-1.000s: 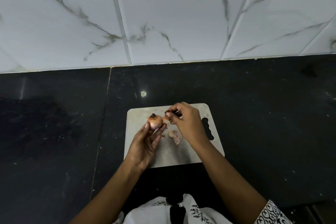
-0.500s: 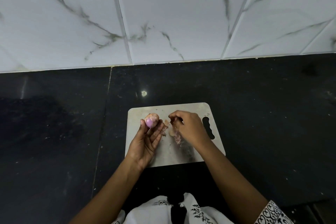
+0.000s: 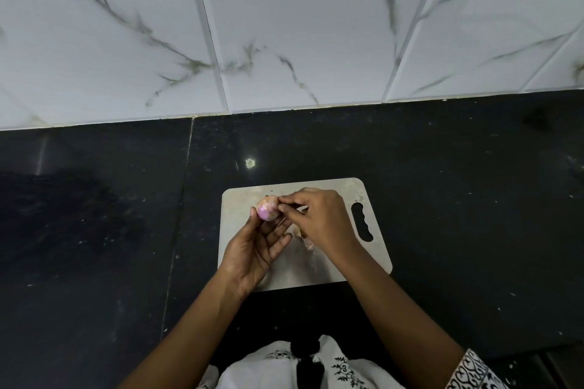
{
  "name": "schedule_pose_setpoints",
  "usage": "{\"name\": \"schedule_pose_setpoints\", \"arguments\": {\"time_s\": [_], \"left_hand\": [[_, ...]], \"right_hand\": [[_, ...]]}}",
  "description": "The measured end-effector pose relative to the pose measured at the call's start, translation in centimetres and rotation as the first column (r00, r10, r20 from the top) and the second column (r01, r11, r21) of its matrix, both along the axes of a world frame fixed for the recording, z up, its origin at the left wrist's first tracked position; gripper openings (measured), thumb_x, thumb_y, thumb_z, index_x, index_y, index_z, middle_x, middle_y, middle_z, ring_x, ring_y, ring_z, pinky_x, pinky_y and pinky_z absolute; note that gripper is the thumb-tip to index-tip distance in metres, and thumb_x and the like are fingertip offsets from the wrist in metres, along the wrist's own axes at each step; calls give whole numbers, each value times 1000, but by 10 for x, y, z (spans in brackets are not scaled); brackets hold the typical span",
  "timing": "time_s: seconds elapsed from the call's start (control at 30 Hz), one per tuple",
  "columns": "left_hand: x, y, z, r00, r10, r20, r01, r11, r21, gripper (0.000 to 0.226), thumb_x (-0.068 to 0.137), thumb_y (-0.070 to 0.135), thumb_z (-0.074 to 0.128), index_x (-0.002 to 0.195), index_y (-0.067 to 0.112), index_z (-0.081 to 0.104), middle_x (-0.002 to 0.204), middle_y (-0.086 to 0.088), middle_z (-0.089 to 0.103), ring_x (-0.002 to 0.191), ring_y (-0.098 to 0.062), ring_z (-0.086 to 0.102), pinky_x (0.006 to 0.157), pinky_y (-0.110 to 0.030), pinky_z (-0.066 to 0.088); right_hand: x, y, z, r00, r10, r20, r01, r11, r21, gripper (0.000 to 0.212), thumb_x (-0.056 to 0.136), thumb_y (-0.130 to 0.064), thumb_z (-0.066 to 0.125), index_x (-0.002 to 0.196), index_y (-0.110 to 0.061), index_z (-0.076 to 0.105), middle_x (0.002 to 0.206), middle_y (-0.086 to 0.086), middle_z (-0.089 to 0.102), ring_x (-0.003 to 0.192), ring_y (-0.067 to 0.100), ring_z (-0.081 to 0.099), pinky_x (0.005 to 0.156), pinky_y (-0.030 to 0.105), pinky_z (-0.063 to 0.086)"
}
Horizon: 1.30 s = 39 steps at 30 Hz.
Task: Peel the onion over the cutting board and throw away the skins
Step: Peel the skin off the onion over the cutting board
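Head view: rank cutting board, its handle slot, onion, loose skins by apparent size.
1. cutting board
2. handle slot and onion: near alike, not ranked
3. loose skins: smallest showing, but partly hidden by the right hand

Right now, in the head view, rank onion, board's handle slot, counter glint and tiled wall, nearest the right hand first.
1. onion, touched by the right hand, on its left.
2. handle slot, just right of the hand.
3. glint, on the counter beyond the board.
4. tiled wall, at the back.

White garment (image 3: 268, 373), black floral print; patterned sleeve (image 3: 472, 371).
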<state>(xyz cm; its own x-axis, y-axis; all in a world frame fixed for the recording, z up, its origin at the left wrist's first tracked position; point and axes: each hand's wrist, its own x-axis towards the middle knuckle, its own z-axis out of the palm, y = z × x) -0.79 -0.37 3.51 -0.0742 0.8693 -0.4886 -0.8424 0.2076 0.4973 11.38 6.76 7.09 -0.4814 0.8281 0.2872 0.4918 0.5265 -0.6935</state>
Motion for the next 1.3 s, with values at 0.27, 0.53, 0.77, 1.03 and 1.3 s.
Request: {"name": "schedule_pose_setpoints", "arguments": {"time_s": [0.27,0.53,0.77,1.03,1.3], "left_hand": [[2,-2,3,1000,-13,2,13,1000,-27,32,100,24,35,105,6,61,86,-11,74,72,-20,73,55,-27,59],[4,-3,4,988,-28,-154,28,1000,0,33,97,30,41,100,8,66,90,-8,75,80,-15,72,61,-23,59],[1,-3,5,984,-47,-170,54,998,35,32,96,23,44,90,8,71,86,-8,74,76,-13,72,54,-21,57],[-4,-5,-1,990,-82,-113,93,991,96,34,60,33,84,83,9,77,88,-12,72,78,-14,72,51,-22,57],[-3,-5,-7,992,-124,22,117,970,211,61,47,22,94,101,3,73,92,-14,70,75,-16,70,50,-21,56]], "right_hand": [[1,-1,7,993,30,118,-38,997,70,29,83,-29,66,107,-13,70,95,7,72,80,21,66,73,39,55],[1,1,13,983,61,175,-71,996,47,30,85,-28,64,110,-11,68,99,9,72,83,21,66,77,36,54],[0,0,6,986,32,164,-59,985,164,19,80,-23,67,87,-6,69,78,10,69,67,24,62,61,40,55],[-1,3,3,994,-1,109,-18,986,168,12,74,-20,69,77,-11,61,74,3,63,63,17,58,55,33,51],[4,7,1,944,-236,-231,94,863,-497,11,82,-9,63,76,-17,65,73,0,67,66,15,67,65,36,58]]}}
